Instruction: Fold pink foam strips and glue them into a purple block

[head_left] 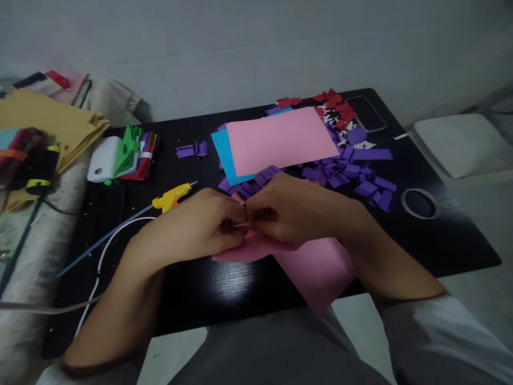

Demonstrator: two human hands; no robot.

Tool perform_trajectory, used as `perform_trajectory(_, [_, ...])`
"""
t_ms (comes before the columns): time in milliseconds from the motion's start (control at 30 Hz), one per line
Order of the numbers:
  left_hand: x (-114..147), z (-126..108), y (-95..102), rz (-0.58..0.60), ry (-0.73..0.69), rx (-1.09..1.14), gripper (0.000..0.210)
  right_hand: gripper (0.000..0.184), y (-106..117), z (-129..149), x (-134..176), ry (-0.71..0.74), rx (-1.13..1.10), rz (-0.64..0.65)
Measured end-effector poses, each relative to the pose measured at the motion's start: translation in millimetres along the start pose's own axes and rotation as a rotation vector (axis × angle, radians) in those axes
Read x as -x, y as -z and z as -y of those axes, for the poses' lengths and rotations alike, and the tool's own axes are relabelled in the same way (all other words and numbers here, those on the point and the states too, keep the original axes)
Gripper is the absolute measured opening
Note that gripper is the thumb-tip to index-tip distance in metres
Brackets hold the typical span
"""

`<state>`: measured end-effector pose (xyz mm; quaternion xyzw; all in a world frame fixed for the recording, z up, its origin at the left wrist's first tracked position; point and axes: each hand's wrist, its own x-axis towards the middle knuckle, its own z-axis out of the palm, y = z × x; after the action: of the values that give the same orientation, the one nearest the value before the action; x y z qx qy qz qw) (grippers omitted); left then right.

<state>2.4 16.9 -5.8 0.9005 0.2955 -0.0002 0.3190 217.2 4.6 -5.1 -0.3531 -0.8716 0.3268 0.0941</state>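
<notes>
While our left hand (208, 222) and right hand (294, 208) pinch a pink paper sheet (258, 249) at their six o'clock, small purple paper pieces (366, 188) at two look already cut; a flat pink rectangular sheet (280, 140) at one lies uncut.

And it's pink right across the middle of my feed: the near paper (260, 250) a deep rose, the loose sheet (315, 270) below it softer, the top sheet (280, 141) palest of all — with a vivid blue sheet (224, 155) peeking out underneath! I'm getting purple strips (372, 155) on the right, red scraps (344, 110) behind, white bits among them, all against a glossy black tabletop (188, 305). Left side now: a bright yellow glue gun (172, 198), white cord (99, 267), a green bundle (129, 144), another bundle (154, 141) streaked red and purple — and tan paper (48, 120) beyond.
</notes>
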Motion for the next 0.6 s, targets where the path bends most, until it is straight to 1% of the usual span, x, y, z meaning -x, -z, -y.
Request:
perform_trajectory(67, [-0.6, -1.0, -0.5, 0.003, 0.025, -0.008, 0.02, 0.02, -0.2, -0.3, -0.3, -0.003, 0.012, 0.0])
perform_trajectory(167, [-0.3, -2.5, 0.3, 0.007, 0.019, 0.005, 0.019, 0.018, -0.1, -2.5, 0.3, 0.0, 0.005, 0.0])
perform_trajectory(333, [2.7, -3.0, 3.7, -0.073, 0.037, 0.012, 0.019, 0.016, 2.4, -7.4, 3.2, 0.006, -0.069, -0.044])
perform_trajectory(500, [3.1, 0.3, 2.7, -0.006, 0.002, 0.029, 0.018, 0.018, 2.8, -2.5, 2.8, 0.022, -0.052, 0.005])
perform_trajectory(600, [3.7, 1.6, 2.4, 0.004, 0.008, 0.047, 0.018, 0.018, 3.1, 0.1, 2.3, 0.026, -0.051, 0.013])
